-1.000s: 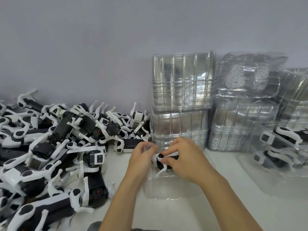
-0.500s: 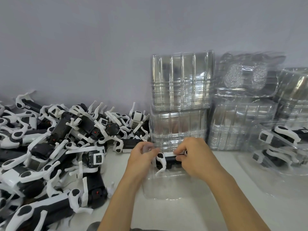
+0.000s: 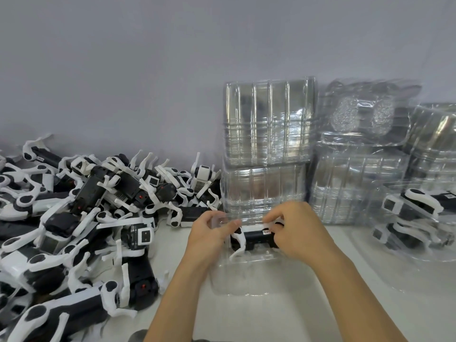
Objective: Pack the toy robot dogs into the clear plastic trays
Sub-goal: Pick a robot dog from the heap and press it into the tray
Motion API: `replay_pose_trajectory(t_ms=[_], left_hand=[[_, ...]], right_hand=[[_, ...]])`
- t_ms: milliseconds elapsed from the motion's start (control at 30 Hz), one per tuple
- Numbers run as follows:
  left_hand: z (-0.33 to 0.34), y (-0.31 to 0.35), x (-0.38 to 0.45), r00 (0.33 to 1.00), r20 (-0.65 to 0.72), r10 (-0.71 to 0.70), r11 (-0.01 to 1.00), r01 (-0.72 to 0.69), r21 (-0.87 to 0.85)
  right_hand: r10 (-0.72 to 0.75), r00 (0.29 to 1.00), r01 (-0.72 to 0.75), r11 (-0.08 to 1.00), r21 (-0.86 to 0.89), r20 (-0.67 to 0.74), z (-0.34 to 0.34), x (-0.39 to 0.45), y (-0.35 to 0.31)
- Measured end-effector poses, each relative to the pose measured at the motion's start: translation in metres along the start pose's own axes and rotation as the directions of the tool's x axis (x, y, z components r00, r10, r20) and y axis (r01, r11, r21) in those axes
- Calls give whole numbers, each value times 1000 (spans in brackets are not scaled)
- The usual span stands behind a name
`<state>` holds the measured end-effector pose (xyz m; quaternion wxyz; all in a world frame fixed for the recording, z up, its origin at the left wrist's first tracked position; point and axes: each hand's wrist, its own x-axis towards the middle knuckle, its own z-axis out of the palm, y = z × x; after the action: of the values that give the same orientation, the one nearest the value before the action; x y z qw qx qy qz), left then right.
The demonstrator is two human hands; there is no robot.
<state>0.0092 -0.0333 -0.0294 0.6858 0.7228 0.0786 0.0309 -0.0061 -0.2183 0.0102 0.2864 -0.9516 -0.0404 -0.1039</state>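
Observation:
A black and white toy robot dog [image 3: 254, 239] lies on its side in the far half of a clear plastic tray [image 3: 259, 280] on the white table in front of me. My left hand [image 3: 209, 233] pinches the tray's far left corner, thumb near the dog's white front leg. My right hand [image 3: 298, 233] grips the dog's rear end and covers it. A large heap of loose robot dogs [image 3: 81, 218] fills the table's left side.
Stacks of empty clear trays [image 3: 269, 144] stand against the grey wall behind the tray, with more stacks [image 3: 357, 188] to their right. At the far right lie packed trays with dogs inside [image 3: 419, 218]. The bare table surface [image 3: 271, 322] lies between my forearms.
My right hand has slid right along the dog, uncovering its black body and label. The dog now lies lower and flatter in the tray. My left hand stays at the tray's corner.

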Motion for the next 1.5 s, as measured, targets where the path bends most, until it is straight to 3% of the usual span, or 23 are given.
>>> replay_pose_trajectory(t_ms=[133, 300, 467, 767, 900, 1000, 1300, 1500], left_hand=[[0, 0, 0, 1000, 7, -6, 1000, 6, -14], [1, -1, 1, 1000, 2, -6, 1000, 6, -1], [1, -1, 0, 1000, -4, -8, 1000, 8, 4], [1, -3, 2, 999, -32, -16, 999, 15, -30], [2, -4, 3, 999, -42, -8, 999, 7, -31], [2, -3, 3, 999, -40, -10, 1000, 8, -30], [0, 1, -2, 999, 23, 24, 999, -24, -26], [-3, 1, -1, 996, 87, 2, 1000, -1, -1]], right_hand=[[93, 995, -91, 993, 77, -20, -7, 3, 10], [159, 983, -158, 987, 15, -96, -2, 2, 8], [172, 984, -171, 985, 39, -37, -5, 2, 11], [21, 998, -22, 999, -23, -55, -4, 3, 10], [-107, 994, 105, 991, 83, 17, 0, 0, 0], [-189, 974, 183, 981, 59, 122, 2, -4, -8], [-193, 950, 192, 981, 29, 246, -1, -4, -8], [-111, 994, 113, 975, 190, -21, 3, 2, 1]])
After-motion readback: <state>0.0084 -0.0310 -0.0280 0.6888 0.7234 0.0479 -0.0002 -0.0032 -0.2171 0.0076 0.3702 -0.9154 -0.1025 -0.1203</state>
